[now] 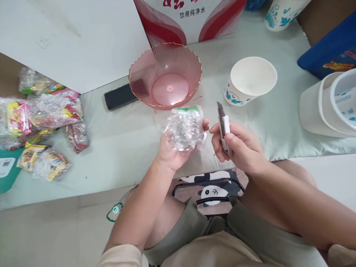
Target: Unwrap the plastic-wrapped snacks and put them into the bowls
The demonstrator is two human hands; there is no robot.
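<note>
Crinkled clear plastic packaging point(185, 129) with a green patch at its top rests in my left hand point(174, 154), whose fingers wrap round it from below. What lies inside the plastic cannot be made out. A white utility knife point(224, 129) is gripped in my right hand point(241, 142), its dark blade out and pointing up and away from me. The two hands are a short gap apart. Just beyond them stands a pink ribbed bowl point(170, 83) with a gold wavy rim, and to its right a white paper cup point(250, 79) with blue leaf prints.
A black phone point(121, 97) lies partly behind the bowl. Wrapped snack packets point(50, 115) are heaped at the left. White buckets point(311, 107) stand at the right, near a blue box point(330, 44). A red and white carton point(191, 22) borders the back of the cloth-covered surface point(111, 148).
</note>
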